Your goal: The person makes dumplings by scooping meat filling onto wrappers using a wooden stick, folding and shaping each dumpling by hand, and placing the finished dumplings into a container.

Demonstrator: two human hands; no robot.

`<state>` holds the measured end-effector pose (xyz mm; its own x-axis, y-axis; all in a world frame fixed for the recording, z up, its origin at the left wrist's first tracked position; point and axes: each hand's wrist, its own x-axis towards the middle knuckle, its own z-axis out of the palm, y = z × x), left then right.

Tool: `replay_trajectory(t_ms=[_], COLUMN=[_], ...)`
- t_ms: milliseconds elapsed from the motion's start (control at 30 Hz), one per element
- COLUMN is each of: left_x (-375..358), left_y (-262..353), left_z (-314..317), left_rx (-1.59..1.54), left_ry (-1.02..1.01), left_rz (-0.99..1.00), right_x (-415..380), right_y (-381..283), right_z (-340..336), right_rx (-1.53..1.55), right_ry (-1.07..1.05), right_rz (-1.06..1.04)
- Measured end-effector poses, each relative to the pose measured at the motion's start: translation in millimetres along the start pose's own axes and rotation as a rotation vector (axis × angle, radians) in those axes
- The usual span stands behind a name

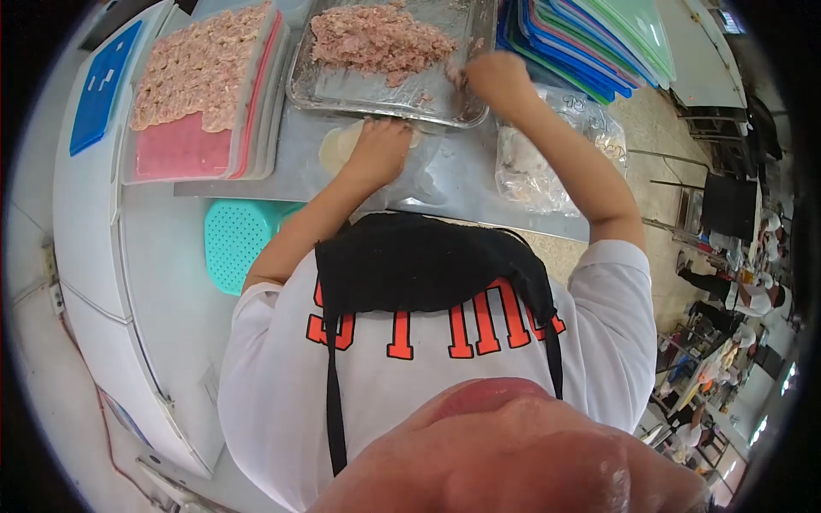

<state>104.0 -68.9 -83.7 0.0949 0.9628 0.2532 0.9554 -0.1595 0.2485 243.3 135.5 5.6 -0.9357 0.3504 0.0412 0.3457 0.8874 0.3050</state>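
My left hand (pixel 382 147) rests on the metal worktop just below the tray. Its fingers lie over thin pale rounds (pixel 337 149) that look like dough wrappers. My right hand (pixel 499 81) is at the tray's right edge, fingers curled in. A small pinkish bit shows by its fingertips, but what they grip is too blurred to make out. The metal tray (pixel 376 101) holds a heap of pink minced meat (pixel 376 38), with smears over its bare bottom.
On the left, stacked plastic trays (pixel 184 154) carry rows of meat-coloured pieces. A turquoise perforated basket (pixel 235 244) sits below them. Clear plastic bags (pixel 547 167) lie right of my hands, below stacked coloured lids or boards (pixel 581 43). Other people (pixel 753 295) are far right.
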Motion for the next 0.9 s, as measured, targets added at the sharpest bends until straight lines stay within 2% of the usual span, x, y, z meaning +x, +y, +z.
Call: replay_trajectory(t_ms=[67, 133, 200, 233, 267, 300, 333, 367, 400, 467, 500, 567, 600, 633, 667, 733, 767, 833, 900], left_x=[3, 5, 3, -1, -4, -6, -7, -8, -10, -11, -12, -20, -25, -30, -33, -40, -44, -43, -46], left_y=[-2, -3, -4, -3, -2, -2, -1, -1, 2, 4, -1, -10, -13, -15, -17, -11, -8, -2, 2], left_z=[4, 1, -6, -10, -14, -18, -23, -28, -38, -57, -62, -67, -66, -64, -61, -52, -51, -58, -59], left_rx=[0.102, 0.025, -0.048, -0.106, -0.163, -0.161, -0.205, -0.247, -0.248, -0.298, -0.295, -0.102, -0.106, -0.086, -0.062, -0.137, -0.217, -0.251, -0.295], left_ry=[-0.126, -0.127, -0.129, -0.045, 0.04, 0.04, 0.138, 0.237, 0.235, 0.359, 0.364, 0.464, 0.462, 0.346, 0.232, 0.186, 0.133, 0.129, 0.122], left_rz=[-0.099, -0.097, -0.094, -0.053, -0.012, -0.023, -0.013, -0.002, -0.006, -0.13, -0.131, -0.213, -0.212, -0.206, -0.2, -0.183, -0.156, -0.189, -0.223], right_x=[-23, -36, -19, -9, 1, 10, 23, 37, 42, 38, 36, 7, -13, -25, -23, -14, -2, 21, 35], right_y=[-20, -30, -2, 15, 33, 49, 65, 78, 83, 65, 51, 15, -8, -21, -17, 2, 20, 54, 61], right_z=[-14, -16, -25, -28, -26, -18, 1, 23, 37, 36, 32, 24, 9, -1, -5, -20, -22, 0, 21], right_rx=[0.091, 0.175, 0.118, 0.057, 0.034, 0.013, 0.016, -0.018, -0.051, -0.032, -0.018, 0.112, 0.173, 0.231, 0.229, 0.115, 0.17, 0.066, 0.029], right_ry=[-0.013, -0.113, -0.154, -0.196, -0.085, 0.025, 0.024, 0.161, 0.296, 0.241, 0.188, 0.046, 0.027, 0.009, 0.011, -0.108, -0.078, 0.145, 0.147], right_rz=[-0.062, -0.176, -0.118, -0.046, -0.021, 0.005, -0.002, -0.014, -0.025, -0.047, -0.071, -0.141, -0.22, -0.302, -0.304, -0.243, -0.201, -0.124, -0.124])
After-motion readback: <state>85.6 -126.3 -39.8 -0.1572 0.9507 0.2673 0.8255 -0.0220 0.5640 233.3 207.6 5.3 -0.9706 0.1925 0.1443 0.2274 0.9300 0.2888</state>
